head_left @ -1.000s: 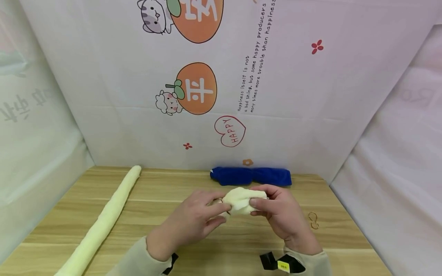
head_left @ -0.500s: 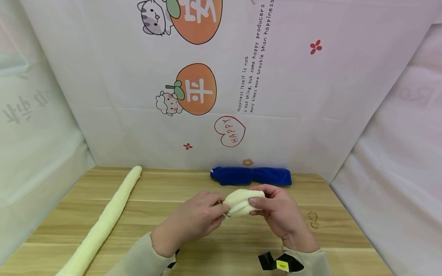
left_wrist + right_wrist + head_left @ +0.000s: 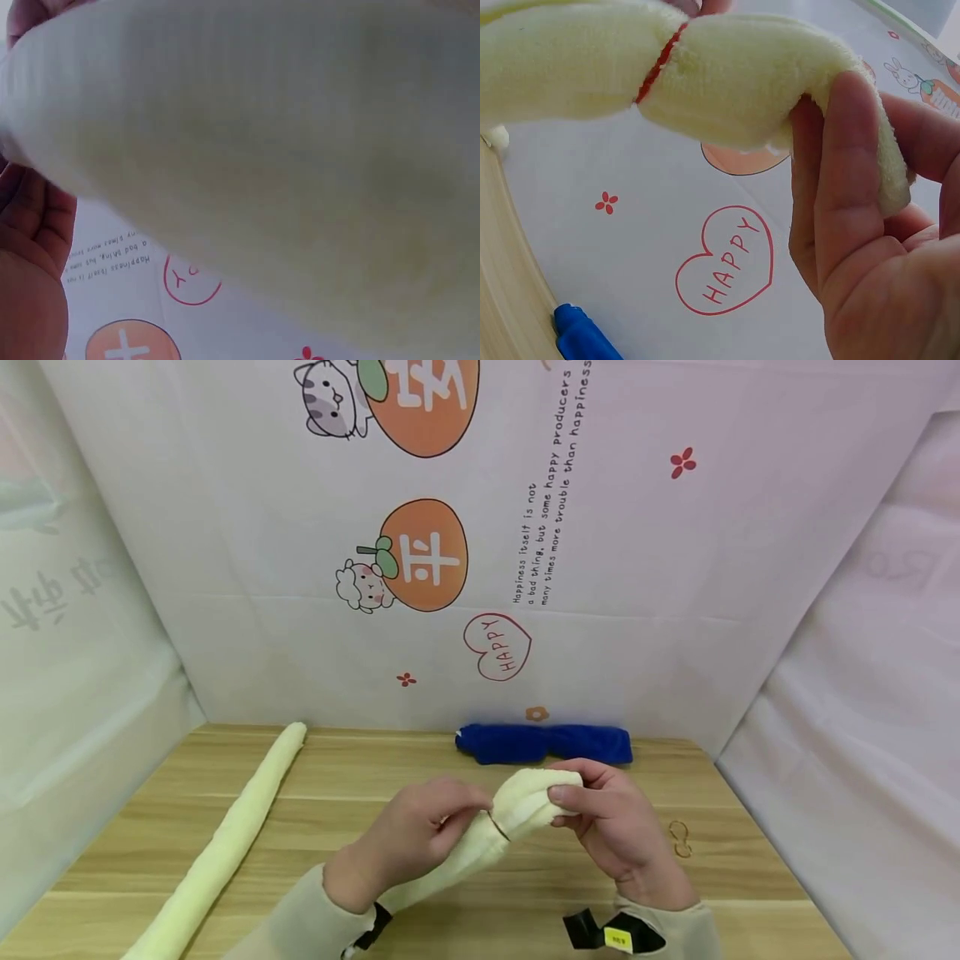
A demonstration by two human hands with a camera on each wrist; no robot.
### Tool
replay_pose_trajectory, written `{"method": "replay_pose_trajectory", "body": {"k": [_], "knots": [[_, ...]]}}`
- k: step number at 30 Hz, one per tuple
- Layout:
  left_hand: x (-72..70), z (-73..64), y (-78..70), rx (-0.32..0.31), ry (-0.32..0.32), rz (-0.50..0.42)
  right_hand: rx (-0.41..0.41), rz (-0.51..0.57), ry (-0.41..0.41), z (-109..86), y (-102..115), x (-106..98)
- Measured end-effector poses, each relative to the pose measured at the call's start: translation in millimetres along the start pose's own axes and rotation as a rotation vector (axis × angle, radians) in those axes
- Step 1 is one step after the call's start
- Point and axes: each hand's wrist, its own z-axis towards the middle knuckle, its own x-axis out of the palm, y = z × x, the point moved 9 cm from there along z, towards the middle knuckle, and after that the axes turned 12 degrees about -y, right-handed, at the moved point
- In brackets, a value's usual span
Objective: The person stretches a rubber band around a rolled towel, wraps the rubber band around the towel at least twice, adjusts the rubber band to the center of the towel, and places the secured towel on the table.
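Observation:
A pale yellow rolled towel [image 3: 525, 802] is held above the table, cinched by a thin reddish rubber band [image 3: 498, 827] that narrows it there. My right hand [image 3: 618, 831] pinches its folded right end between thumb and fingers; the right wrist view shows those fingers [image 3: 847, 161] bent round the towel end. At the upper side of the band, my left hand [image 3: 405, 835] has thumb and index fingertip together, pinching the band. The towel's longer part slants down under the left hand toward that wrist. In the left wrist view, the towel [image 3: 247, 150] fills most of the picture.
Another long pale yellow towel roll [image 3: 232, 843] lies along the table's left side. A blue rolled towel [image 3: 543, 743], narrowed at its middle, lies at the back by the printed wall cloth [image 3: 615, 635]. Loose rubber bands [image 3: 680, 839] lie on the wooden table [image 3: 750, 893] at right.
The left hand has gone from curling round the towel at the band to pinching at the band's top. The towel's longer left part now shows below that hand. The right hand keeps its grip.

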Motion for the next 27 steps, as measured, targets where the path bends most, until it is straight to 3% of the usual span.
{"method": "replay_pose_trajectory", "body": {"k": [3,7,10,12,17,23,27], "knots": [[1.2,-1.7,8.5,-0.141,0.021,-0.107,-0.013,0.012,0.029,-0.3,1.3,2.7],[10.8,-8.8,19.5,-0.329,0.140,-0.186,-0.040,0.006,0.059,-0.7,2.0,6.1],[16.7,-14.0,24.2,-0.411,0.213,-0.208,-0.061,-0.007,0.071,-1.0,2.4,7.8],[18.7,-15.5,25.2,-0.426,0.233,-0.222,-0.071,-0.010,0.069,-0.7,2.6,8.5],[22.0,-13.5,22.1,-0.355,0.264,-0.203,-0.086,-0.010,0.031,0.6,1.7,7.6],[21.2,-8.1,13.3,-0.194,0.297,-0.084,-0.070,-0.010,-0.023,2.8,-3.5,5.3],[22.3,-8.0,9.0,-0.129,0.317,-0.013,-0.060,-0.016,-0.020,4.9,-7.5,6.9]]}}
